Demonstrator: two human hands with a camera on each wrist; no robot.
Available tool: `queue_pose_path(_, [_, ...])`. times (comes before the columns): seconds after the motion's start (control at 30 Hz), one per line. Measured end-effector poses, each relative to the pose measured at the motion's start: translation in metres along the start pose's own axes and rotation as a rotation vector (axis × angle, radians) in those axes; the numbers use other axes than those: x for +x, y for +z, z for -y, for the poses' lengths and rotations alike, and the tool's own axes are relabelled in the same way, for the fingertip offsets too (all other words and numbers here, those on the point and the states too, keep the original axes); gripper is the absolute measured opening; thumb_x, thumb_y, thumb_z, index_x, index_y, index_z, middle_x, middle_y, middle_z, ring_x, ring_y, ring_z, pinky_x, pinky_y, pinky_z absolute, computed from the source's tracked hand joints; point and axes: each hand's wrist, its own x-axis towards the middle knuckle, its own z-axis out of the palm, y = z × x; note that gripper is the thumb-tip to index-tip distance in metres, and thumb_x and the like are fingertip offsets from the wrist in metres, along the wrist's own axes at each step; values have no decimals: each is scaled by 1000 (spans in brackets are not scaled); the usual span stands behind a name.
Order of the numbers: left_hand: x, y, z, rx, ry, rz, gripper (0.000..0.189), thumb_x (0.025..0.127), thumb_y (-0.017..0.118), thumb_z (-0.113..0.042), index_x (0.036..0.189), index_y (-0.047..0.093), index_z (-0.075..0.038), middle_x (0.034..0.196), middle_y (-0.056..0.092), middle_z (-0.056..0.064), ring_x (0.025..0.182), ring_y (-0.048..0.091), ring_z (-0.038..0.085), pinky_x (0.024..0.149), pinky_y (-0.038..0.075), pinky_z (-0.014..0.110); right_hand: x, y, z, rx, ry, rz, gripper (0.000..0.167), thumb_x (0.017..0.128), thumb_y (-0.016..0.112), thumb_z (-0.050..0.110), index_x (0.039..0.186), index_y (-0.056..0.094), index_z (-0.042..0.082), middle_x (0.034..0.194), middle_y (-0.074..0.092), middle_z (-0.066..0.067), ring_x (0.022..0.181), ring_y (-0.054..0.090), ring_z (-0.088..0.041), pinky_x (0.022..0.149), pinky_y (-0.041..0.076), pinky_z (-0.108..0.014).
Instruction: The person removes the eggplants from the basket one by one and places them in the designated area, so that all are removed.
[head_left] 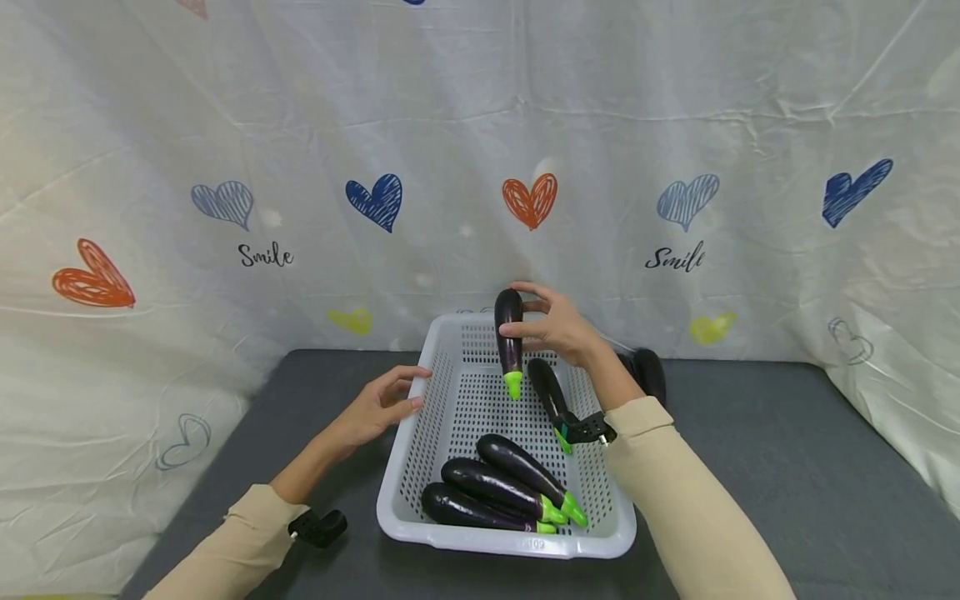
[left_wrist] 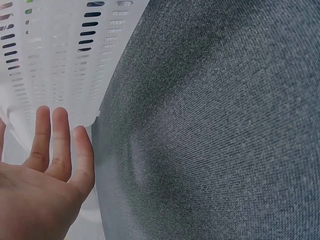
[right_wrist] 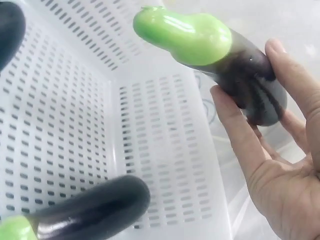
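Observation:
My right hand (head_left: 558,327) grips a dark purple eggplant (head_left: 510,333) above the far end of a white perforated plastic basket (head_left: 405,527). Its bright green stem end points down toward me. In the right wrist view, thumb and fingers lie on both sides of this eggplant (right_wrist: 250,75). Fingers loosely extended, my left hand (head_left: 378,406) is at the basket's left rim. The left wrist view shows that hand (left_wrist: 50,175) beside the basket's outer wall, its fingers fairly straight. Inside the basket, several eggplants (head_left: 495,483) lie near the front, and another eggplant (head_left: 547,387) lies along the right side.
More eggplants (head_left: 648,375) lie on the dark grey tabletop (head_left: 750,467) right of the basket, partly hidden by my right forearm. A pale curtain (head_left: 450,108) printed with hearts hangs behind the table. A black wrist camera (head_left: 318,527) sits on my left wrist.

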Motion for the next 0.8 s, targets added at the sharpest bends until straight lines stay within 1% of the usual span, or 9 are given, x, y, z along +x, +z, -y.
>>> queue_pose_path(0.23, [1,0,1,-12,6,1,47,104,62,-14,148,47,-10,135,53,25,113,60,37,85,55,48,-5,-9,1,6,-1,18,78,91,76,3,157,38,16,147,41,-22,111,62,-43,83,55,-55])
queue_pose_path(0.5, [1,-2,2,-32,31,19,46,104,60,-12,148,46,-8,133,54,26,109,62,37,82,56,46,-11,-17,5,15,-15,32,76,92,74,-1,157,37,14,143,43,-25,106,63,-41,81,56,-55])
queue_pose_path(0.67, [1,-3,2,-27,37,15,46,104,62,-12,148,48,-8,134,54,26,108,63,36,81,56,44,-15,-25,7,-3,-21,38,80,91,75,-2,159,34,15,147,39,-25,112,61,-41,83,55,-53])
queue_pose_path(0.8, [2,-3,2,-28,45,17,46,103,62,-11,147,48,-7,135,54,26,108,63,36,81,57,45,-19,-33,9,-6,-3,48,83,90,76,-4,159,34,15,150,36,-23,116,59,-40,86,55,-50])
